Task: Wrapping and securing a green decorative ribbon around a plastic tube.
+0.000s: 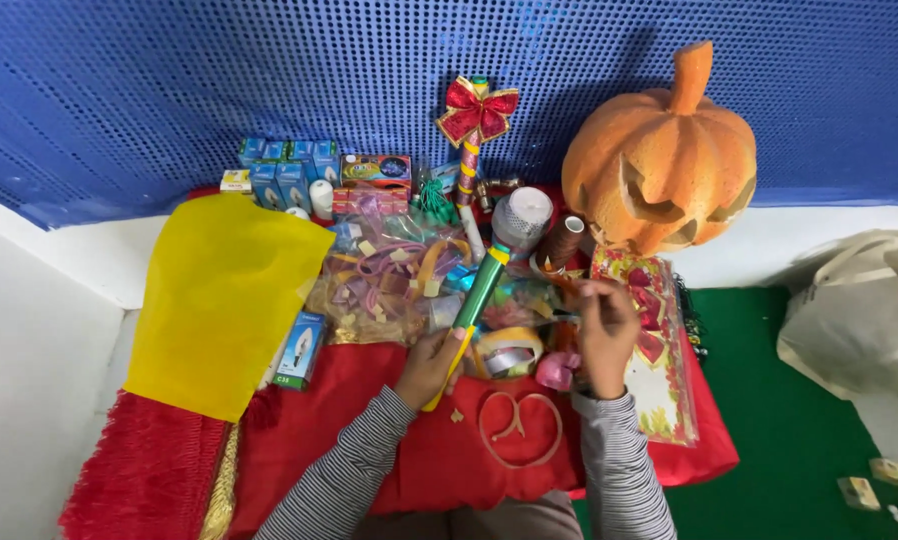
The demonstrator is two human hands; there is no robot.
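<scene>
We see left hand (431, 365) wrapped round toy microphone (489, 275) handle, head pointing 1 o'clock. Right hand (605, 330) pinches something small, unclear. Microphone likely light, stiff plastic; grip mid-handle.

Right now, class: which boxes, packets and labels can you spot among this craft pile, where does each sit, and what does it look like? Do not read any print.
Blue boxes: stacked at the back left, small, upright, blue-green.
Dark box: right of them, flat, rectangular, multicoloured picture.
Bulb box: by the yellow sheet, narrow, blue and white.
Clear bags: centre, crinkled, holding coloured ribbon.
Flowered packet: beside the right hand, flat, red, yellow, white.
</scene>
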